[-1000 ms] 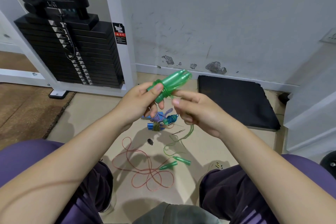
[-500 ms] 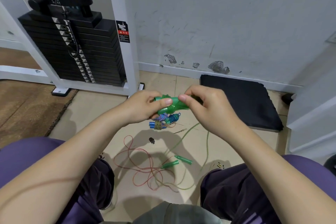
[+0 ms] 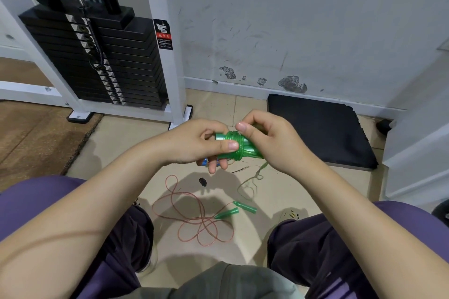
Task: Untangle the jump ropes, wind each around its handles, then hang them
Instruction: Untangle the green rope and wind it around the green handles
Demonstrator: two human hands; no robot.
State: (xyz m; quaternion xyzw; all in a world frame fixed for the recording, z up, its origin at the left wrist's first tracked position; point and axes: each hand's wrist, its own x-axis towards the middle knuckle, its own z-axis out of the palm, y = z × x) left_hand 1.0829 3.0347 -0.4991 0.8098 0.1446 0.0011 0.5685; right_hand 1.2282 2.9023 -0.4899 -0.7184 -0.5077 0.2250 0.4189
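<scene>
Weight stack (image 3: 97,56): black, in a white frame, beyond and left of the hands.
Mat (image 3: 320,133): black, on the floor just beyond the right hand.
Red rope (image 3: 194,221): loose loops on the floor below the hands, with two green handles (image 3: 235,210) lying at its right end.
Green rope (image 3: 251,181): a slack tail hanging from under the right hand to the floor.
Left hand (image 3: 196,145): fingers curled round the bundle's near end.
Right hand (image 3: 269,141): thumb and fingers pinching the bundle's far end.
Bundle (image 3: 239,144): green handles, coils wound round, held between both hands.
</scene>
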